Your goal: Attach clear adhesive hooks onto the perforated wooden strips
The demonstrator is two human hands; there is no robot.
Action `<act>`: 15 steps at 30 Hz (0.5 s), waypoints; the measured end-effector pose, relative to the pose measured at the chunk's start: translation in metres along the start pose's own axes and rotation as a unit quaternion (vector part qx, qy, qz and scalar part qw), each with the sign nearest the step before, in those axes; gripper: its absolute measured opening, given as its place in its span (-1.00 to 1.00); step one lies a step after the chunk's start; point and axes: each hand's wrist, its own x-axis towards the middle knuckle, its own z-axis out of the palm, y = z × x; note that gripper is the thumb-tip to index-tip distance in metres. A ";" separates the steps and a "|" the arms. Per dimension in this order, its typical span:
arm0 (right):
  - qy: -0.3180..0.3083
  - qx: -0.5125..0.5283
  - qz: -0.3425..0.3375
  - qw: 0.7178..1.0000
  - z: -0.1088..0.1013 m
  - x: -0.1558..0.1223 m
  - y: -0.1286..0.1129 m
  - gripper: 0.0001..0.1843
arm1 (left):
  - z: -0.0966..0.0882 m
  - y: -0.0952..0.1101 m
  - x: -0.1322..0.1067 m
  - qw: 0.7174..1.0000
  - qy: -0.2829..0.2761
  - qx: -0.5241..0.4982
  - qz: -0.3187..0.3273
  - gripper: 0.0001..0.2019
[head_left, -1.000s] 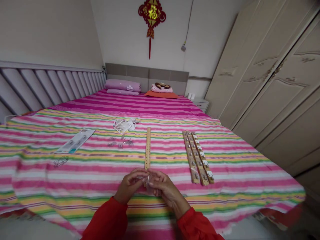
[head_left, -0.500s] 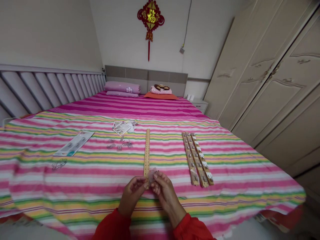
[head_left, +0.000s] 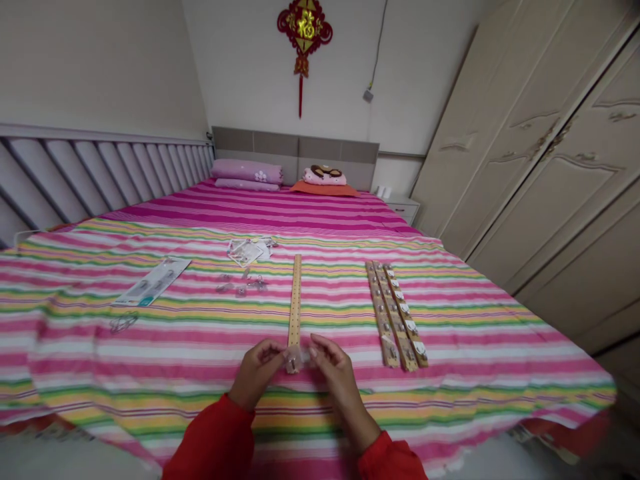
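My left hand (head_left: 257,373) and my right hand (head_left: 334,371) meet over the near end of a long wooden strip (head_left: 295,300) with a row of small holes, lying on the striped bedspread (head_left: 165,347). Between the fingertips of both hands is a small clear hook piece (head_left: 295,359), pressed at the strip's near end. Three similar wooden strips (head_left: 397,315) with clear hooks fitted lie side by side to the right.
Loose clear hooks (head_left: 241,285) and opened packets (head_left: 247,251) lie left of the strip, a packaging card (head_left: 153,281) farther left. Pillows (head_left: 246,172) rest at the headboard. A wardrobe (head_left: 550,153) stands on the right, a ribbed panel (head_left: 90,177) on the left.
My hands moved forward from just short of the strip to its near end, bringing the clear hook piece onto it.
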 end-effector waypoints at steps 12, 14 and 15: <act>-0.048 -0.021 0.051 0.997 0.010 0.008 0.008 -0.65 | 0.007 0.003 0.022 0.998 0.010 -0.015 -0.054 -0.64; -0.042 -0.015 0.061 0.997 0.012 0.013 0.011 -0.65 | 0.009 0.001 0.026 0.997 0.021 -0.019 -0.075 -0.62; -0.037 -0.012 0.067 0.997 0.013 0.016 0.012 -0.65 | 0.009 0.001 0.028 0.996 0.025 -0.018 -0.084 -0.62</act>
